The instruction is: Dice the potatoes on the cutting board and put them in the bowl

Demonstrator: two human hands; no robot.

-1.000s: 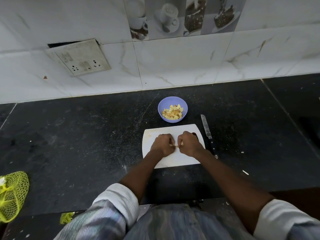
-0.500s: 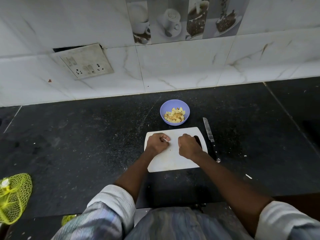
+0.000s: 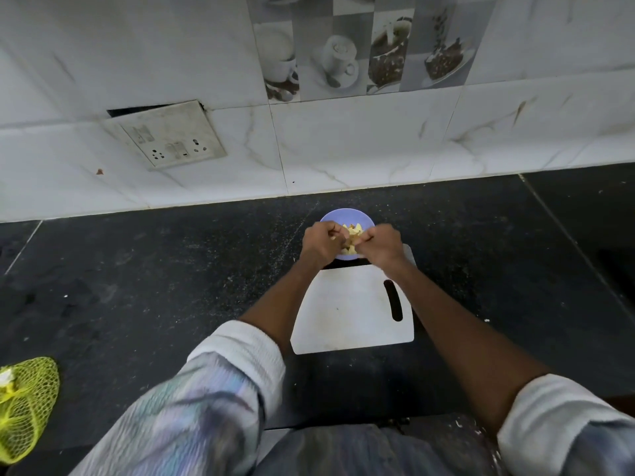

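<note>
**Dark counter, tiled wall: last dice going into bowl**

Black stone counter [image 3: 171,286] under a marbled tile wall. Diced potato [image 3: 354,231] lies piled in the purple bowl [image 3: 345,216], just beyond the cutting board [image 3: 347,314]. Left hand [image 3: 319,243] and right hand [image 3: 381,247] hang together over the bowl, fingers curled; pale bits show at the left fingertips, but a grip is not clear for either hand. Board shows bare white, no potato on it. Judgement: dicing done, transfer nearly finished. Yellow net bag [image 3: 24,407] sits well apart, contents unclear.
</note>
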